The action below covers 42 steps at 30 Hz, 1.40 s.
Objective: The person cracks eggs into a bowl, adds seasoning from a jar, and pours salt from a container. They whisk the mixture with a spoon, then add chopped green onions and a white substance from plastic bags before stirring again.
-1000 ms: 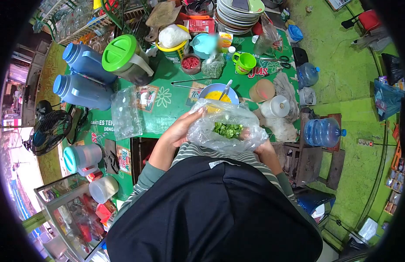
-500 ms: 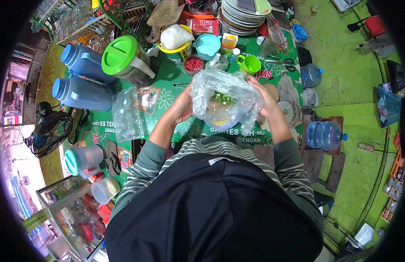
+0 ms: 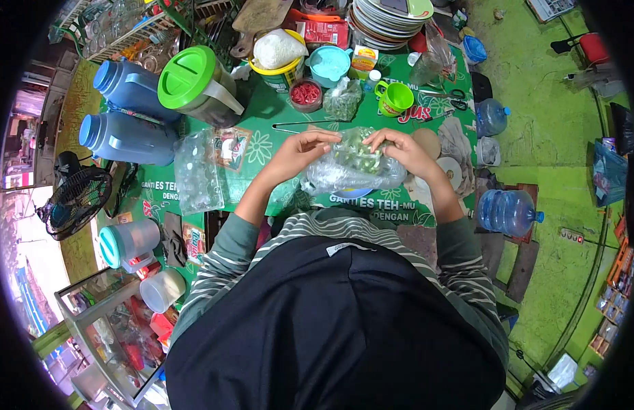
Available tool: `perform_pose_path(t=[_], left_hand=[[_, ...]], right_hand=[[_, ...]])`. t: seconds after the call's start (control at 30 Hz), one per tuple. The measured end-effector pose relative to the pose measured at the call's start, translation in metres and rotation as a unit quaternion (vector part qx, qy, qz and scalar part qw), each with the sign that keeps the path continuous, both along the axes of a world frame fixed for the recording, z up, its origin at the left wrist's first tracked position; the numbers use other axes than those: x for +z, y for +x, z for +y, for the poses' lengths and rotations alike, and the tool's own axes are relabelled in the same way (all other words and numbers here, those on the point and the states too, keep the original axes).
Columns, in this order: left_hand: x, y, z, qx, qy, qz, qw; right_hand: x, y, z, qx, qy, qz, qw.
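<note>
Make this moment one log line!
left grip: holding clear bag; right grip: holding clear bag; bag: greens inside; blue bowl: mostly hidden by bag

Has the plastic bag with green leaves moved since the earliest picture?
Yes. Judged against the green cup, the plastic bag has moved forward, up the picture and closer to that cup.
</note>
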<state>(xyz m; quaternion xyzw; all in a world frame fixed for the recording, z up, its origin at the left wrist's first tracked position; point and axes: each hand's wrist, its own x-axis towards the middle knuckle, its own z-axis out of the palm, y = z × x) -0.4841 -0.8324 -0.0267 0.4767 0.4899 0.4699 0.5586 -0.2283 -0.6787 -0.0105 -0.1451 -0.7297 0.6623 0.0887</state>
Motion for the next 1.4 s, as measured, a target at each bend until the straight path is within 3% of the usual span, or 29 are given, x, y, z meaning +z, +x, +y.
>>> perform_pose_path(t=[0.07, 0.13, 0.23, 0.47, 0.53, 0.63, 0.67, 0.73, 0.77, 0.8, 0.87, 1.0, 1.07, 1.1, 1.17, 1.33, 1.4], left_hand=[[-0.001, 0.007, -0.003, 0.015, -0.028, -0.014, 0.999], [-0.009, 0.012, -0.005, 0.073, 0.048, -0.032, 0.996], [-0.002, 0.019, -0.014, 0.142, 0.008, -0.014, 0.99], [-0.023, 0.017, -0.024, 0.163, -0.011, 0.109, 0.981], [-0.017, 0.019, -0.025, 0.189, 0.089, 0.209, 0.955], [-0.016, 0.02, -0.025, 0.171, 0.087, 0.223, 0.956], [-0.015, 0.022, -0.025, 0.173, 0.087, 0.223, 0.955], [-0.014, 0.029, -0.023, 0.167, 0.096, 0.253, 0.948], [-0.014, 0.031, -0.022, 0.172, 0.096, 0.261, 0.945], [-0.014, 0.032, -0.022, 0.171, 0.098, 0.261, 0.945], [-0.014, 0.032, -0.02, 0.179, 0.106, 0.235, 0.949], [0.008, 0.038, -0.021, 0.242, 0.108, 0.236, 0.935], [0.011, 0.037, -0.027, 0.282, 0.126, 0.358, 0.881], [0.019, 0.037, -0.031, 0.281, 0.126, 0.358, 0.882], [0.036, 0.037, -0.04, 0.147, 0.074, 0.514, 0.842], [0.014, 0.033, -0.05, 0.143, 0.028, 0.498, 0.855], [0.012, 0.031, -0.05, 0.15, 0.003, 0.48, 0.864]], right_hand=[[0.011, 0.001, -0.01, -0.019, 0.027, -0.008, 0.999], [0.026, 0.001, -0.018, -0.008, 0.157, -0.029, 0.987], [0.036, 0.003, -0.033, -0.058, 0.218, -0.05, 0.973], [0.021, 0.021, -0.038, -0.116, 0.133, -0.042, 0.983], [0.019, 0.026, -0.043, -0.144, 0.186, -0.05, 0.971], [0.018, 0.035, -0.037, -0.181, 0.26, -0.061, 0.946], [0.015, 0.034, -0.038, -0.18, 0.261, -0.06, 0.946], [0.014, 0.029, -0.046, -0.2, 0.152, -0.027, 0.968], [0.016, 0.027, -0.051, -0.194, 0.258, -0.066, 0.944], [0.012, 0.028, -0.05, -0.195, 0.259, -0.065, 0.944], [0.0, 0.028, -0.046, -0.267, 0.092, -0.006, 0.959], [0.019, 0.019, -0.056, -0.276, 0.173, -0.089, 0.941], [0.016, 0.015, -0.056, -0.289, 0.165, -0.069, 0.94], [0.015, 0.014, -0.056, -0.303, 0.158, -0.05, 0.939], [0.011, 0.012, -0.057, -0.307, 0.154, -0.038, 0.938], [-0.004, 0.013, -0.052, -0.334, 0.128, -0.015, 0.934], [-0.01, 0.018, -0.046, -0.398, 0.06, -0.025, 0.915]])
